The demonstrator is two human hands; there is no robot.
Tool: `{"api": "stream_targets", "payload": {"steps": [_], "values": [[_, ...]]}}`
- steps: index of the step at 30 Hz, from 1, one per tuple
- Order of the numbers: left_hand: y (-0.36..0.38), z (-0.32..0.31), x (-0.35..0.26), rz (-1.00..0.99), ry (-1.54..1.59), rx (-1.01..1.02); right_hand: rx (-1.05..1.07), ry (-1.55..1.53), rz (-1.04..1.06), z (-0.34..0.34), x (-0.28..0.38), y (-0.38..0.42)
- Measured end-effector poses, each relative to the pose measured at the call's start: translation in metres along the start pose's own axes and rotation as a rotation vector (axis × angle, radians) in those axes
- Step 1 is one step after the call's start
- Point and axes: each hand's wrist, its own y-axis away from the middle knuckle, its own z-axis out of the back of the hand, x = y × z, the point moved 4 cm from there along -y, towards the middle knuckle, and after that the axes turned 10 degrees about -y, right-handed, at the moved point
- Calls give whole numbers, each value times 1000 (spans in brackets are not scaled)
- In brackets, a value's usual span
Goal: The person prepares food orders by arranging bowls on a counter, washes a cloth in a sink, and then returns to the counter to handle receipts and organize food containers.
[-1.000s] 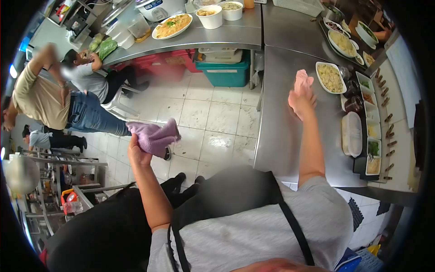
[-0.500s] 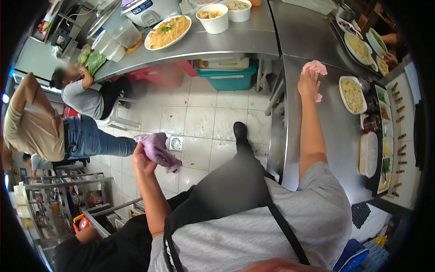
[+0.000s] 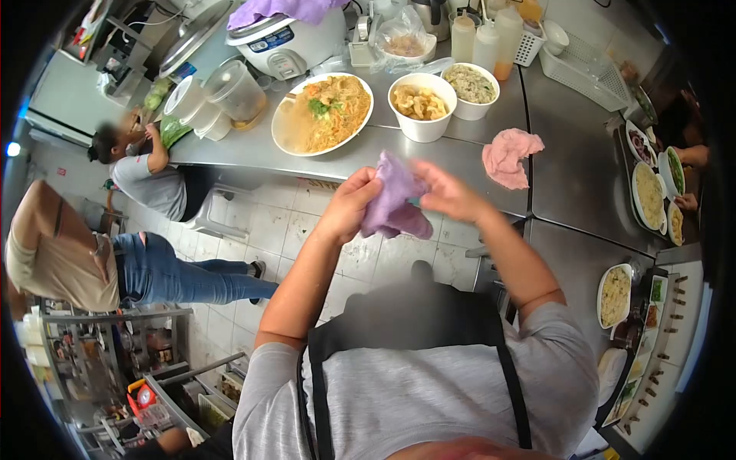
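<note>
My left hand (image 3: 353, 201) is closed on a purple cloth (image 3: 392, 201), which hangs bunched in front of the steel counter's edge. Close against the cloth's right side, my right hand (image 3: 454, 195) is slightly blurred, its fingers stretched toward it and apart. Whether those fingertips touch the cloth is hard to see. A crumpled pink cloth (image 3: 510, 157) lies on the counter beyond my right hand. Behind my hands stand an oval plate of noodles (image 3: 337, 115), a white tub of fried pieces (image 3: 422, 107) and a white tub of rice (image 3: 469, 90).
A rice cooker (image 3: 287, 50), plastic containers (image 3: 230, 96) and squeeze bottles (image 3: 487, 46) line the counter's back. At right are a rice dish (image 3: 615, 295) and another person's hands (image 3: 688, 201) by plates. A standing person (image 3: 69, 238) and a seated person (image 3: 149, 180) are at left.
My right hand has left the pink cloth on the counter and moved left to the purple cloth. My left hand has raised the purple cloth toward the counter. My view has turned.
</note>
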Motion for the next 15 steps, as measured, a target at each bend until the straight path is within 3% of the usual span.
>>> {"api": "stream_targets", "payload": {"steps": [1, 2, 4, 5, 7, 8, 9, 11, 12, 13, 14, 15], "values": [[-15, 2, 0, 6, 0, 31, 1, -1, -136, -5, -18, -9], [-28, 14, -2, -21, -192, -10, 1, -1, -269, -5, -30, -16], [-48, 50, -7, -77, -576, -90, -268, -84, -259, 6, -35, -24], [-58, 81, -13, -267, -818, -263, -403, -127, -253, 11, -37, -27], [-67, 144, -41, -144, -934, -616, -502, -186, -234, 9, -31, -39], [-88, 206, -32, -265, -964, -688, -549, -216, -226, 6, -29, -46], [-96, 240, -43, -171, -1087, -829, -611, -240, -208, 7, -28, -53], [-135, 341, -26, -423, -1142, -890, -705, -222, -167, 16, -58, -67], [-156, 369, -19, -298, -968, -747, -729, -238, -152, 13, -61, -77], [-150, 343, -32, 98, -673, -734, -772, -278, -108, 12, -70, -89], [-165, 362, -18, 203, -564, -745, -814, -404, 32, 15, -93, -104], [-183, 374, -12, 262, -592, -575, -866, -440, 94, 16, -99, -120]]}}
